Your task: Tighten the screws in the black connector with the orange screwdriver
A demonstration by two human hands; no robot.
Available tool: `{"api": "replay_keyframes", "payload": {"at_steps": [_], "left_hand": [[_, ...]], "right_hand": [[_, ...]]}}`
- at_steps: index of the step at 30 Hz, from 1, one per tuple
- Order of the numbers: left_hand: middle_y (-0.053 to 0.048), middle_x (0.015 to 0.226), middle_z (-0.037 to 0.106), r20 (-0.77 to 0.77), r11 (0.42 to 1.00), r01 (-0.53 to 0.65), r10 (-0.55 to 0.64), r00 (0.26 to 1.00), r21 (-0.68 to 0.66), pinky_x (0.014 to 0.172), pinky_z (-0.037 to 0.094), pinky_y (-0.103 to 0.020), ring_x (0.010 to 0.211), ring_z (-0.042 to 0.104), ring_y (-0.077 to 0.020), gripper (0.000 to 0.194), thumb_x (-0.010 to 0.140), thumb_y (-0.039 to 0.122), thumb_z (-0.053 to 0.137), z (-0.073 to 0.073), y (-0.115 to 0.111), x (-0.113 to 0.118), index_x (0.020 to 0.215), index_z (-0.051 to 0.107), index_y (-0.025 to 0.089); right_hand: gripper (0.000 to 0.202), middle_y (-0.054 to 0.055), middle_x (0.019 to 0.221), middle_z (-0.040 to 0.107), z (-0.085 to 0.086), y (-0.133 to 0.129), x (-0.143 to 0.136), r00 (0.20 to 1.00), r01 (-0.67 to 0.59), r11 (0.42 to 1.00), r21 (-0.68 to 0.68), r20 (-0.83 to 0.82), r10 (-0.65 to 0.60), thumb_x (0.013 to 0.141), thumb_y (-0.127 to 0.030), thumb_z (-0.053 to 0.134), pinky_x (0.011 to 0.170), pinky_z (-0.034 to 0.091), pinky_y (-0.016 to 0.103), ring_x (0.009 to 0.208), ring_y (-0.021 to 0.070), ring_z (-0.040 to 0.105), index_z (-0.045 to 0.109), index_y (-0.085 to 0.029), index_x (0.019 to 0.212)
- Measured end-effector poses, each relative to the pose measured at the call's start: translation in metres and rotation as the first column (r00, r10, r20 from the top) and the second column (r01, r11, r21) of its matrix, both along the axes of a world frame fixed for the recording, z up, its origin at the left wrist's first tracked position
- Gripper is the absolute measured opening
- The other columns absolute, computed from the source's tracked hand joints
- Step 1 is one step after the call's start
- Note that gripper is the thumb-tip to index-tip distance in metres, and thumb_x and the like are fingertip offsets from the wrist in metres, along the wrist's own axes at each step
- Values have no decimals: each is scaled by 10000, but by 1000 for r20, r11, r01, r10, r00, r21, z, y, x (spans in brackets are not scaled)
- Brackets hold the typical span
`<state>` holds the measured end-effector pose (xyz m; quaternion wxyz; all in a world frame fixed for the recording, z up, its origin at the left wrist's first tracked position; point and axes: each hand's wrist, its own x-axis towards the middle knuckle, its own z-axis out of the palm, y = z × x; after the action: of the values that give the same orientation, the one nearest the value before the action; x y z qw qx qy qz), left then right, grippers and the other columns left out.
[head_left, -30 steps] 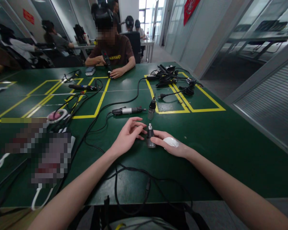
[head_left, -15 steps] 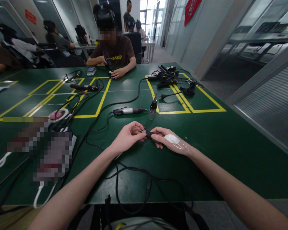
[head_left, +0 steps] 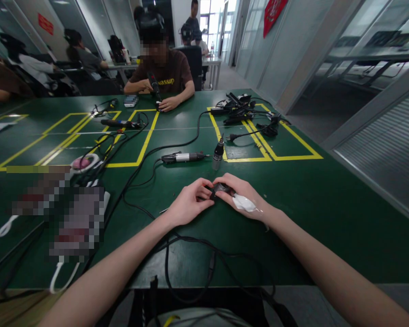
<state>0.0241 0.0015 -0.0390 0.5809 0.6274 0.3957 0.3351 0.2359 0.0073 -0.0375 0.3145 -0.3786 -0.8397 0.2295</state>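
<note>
My right hand (head_left: 240,193) is closed round a small dark part (head_left: 221,187), thumb below and fingers over it; a white patch sticks to the wrist side of this hand. My left hand (head_left: 194,200) meets it from the left, its fingertips and thumb curled against the part's black end. Fingers cover much of the part, so its kind is not clear. Just beyond the hands, an upright bottle-shaped thing (head_left: 218,154) has a clear base, a black top and a thin metal tip. An electric screwdriver (head_left: 184,157) lies beside it, pointing right.
Black cables (head_left: 191,238) loop over the green table (head_left: 327,218) near me. Two phone-like devices (head_left: 77,218) with white straps lie at left. A pile of black plugs and cords (head_left: 235,109) sits far right. Opposite, a person (head_left: 170,68) holds a screwdriver (head_left: 153,84).
The dark part has turned in my fingers, and more of it shows in my right hand. Both hands have shifted slightly right. The view has moved a little.
</note>
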Motion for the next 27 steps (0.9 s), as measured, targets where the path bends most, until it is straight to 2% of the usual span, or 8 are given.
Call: {"api": "replay_keyframes", "payload": {"at_steps": [4, 7, 10, 13, 16, 19, 22, 27], "left_hand": [[-2, 893, 699, 58, 1000, 4, -4, 998, -5, 840, 538, -306, 854, 693, -142, 317, 766, 113, 762, -2, 1, 0, 1004, 569, 195], [-10, 892, 697, 77, 1000, -11, 13, 997, -26, 831, 535, -304, 844, 687, -143, 321, 744, 134, 787, -1, 2, 1, 979, 574, 185], [-10, 875, 685, 68, 999, -49, 51, 996, -23, 795, 525, -284, 790, 654, -123, 294, 737, 135, 784, 2, 2, 1, 971, 609, 171], [-8, 858, 675, 35, 995, -95, 94, 995, 24, 749, 504, -259, 756, 624, -112, 280, 750, 138, 764, 7, 3, -1, 1007, 655, 160], [-23, 894, 693, 24, 985, -145, 144, 989, 90, 766, 501, -254, 805, 644, -124, 257, 779, 167, 739, 11, 5, -3, 1028, 676, 155], [-37, 919, 716, 28, 976, -173, 171, 985, 130, 771, 513, -260, 823, 666, -138, 230, 811, 220, 714, 12, 7, -5, 1028, 676, 153], [-33, 870, 720, 21, 976, -166, 164, 986, 139, 747, 519, -262, 775, 668, -138, 242, 826, 261, 711, 11, 8, -6, 1037, 680, 147], [-25, 841, 717, 5, 978, -150, 151, 989, 145, 726, 517, -255, 745, 658, -131, 234, 825, 282, 735, 11, 8, -7, 1013, 697, 147]], "right_hand": [[204, 81, 1035, 659, 1, -1, 1, 999, -35, 997, 74, 25, 33, 989, -265, 560, 793, 522, 326, 880, 213, 649, 612, -220, 1182], [237, 78, 1037, 669, 1, -2, 0, 1000, -21, 998, 51, 23, 20, 983, -267, 558, 807, 526, 340, 890, 222, 656, 602, -232, 1214], [233, 78, 1058, 678, -1, -1, 0, 998, 44, 998, -43, -49, -46, 970, -296, 561, 801, 530, 350, 891, 228, 657, 593, -234, 1193], [229, 71, 1044, 674, -2, -2, -1, 980, 90, 976, -196, -158, -122, 956, -343, 563, 779, 529, 349, 860, 218, 649, 578, -225, 1152], [256, 33, 928, 638, -4, -3, -5, 952, 65, 932, -356, -257, -165, 941, -417, 581, 702, 513, 325, 758, 188, 617, 553, -225, 1109], [333, 4, 850, 601, -6, -6, -11, 934, -15, 878, -478, -320, -158, 914, -477, 620, 644, 479, 306, 688, 165, 574, 536, -224, 1115], [390, -2, 818, 600, -9, -8, -18, 921, -79, 832, -549, -360, -150, 916, -534, 592, 592, 426, 295, 625, 145, 506, 544, -213, 1133], [437, -7, 777, 601, -13, -8, -20, 914, -32, 809, -587, -344, -213, 888, -558, 592, 570, 384, 289, 606, 141, 486, 579, -188, 1119]]}}
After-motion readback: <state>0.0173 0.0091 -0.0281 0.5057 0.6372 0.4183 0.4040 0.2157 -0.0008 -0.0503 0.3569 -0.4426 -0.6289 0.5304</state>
